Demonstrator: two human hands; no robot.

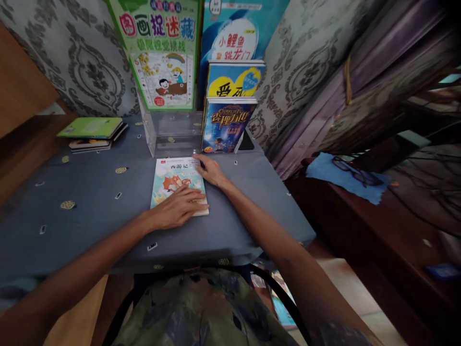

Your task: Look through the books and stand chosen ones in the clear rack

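Note:
A thin paperback book (162,185) with a pale cover, a red winged figure and Chinese title characters lies on the cloth-covered table. My left hand (178,206) rests flat across its lower right part, fingers stretched out over the cover. At the book's upper right corner, my right hand (211,170) has its thumb and bent fingers closed on the edge. Part of the cover picture is hidden under my left hand. Just behind the book stands a clear acrylic display rack (173,127).
The rack bears a large green picture book (163,101), a tall blue book (230,29), a yellow-and-blue book (216,72) and a dark blue book (228,125). Several books (91,127) are stacked at left. Eyeglasses (356,170) lie on a blue cloth (324,168) at right.

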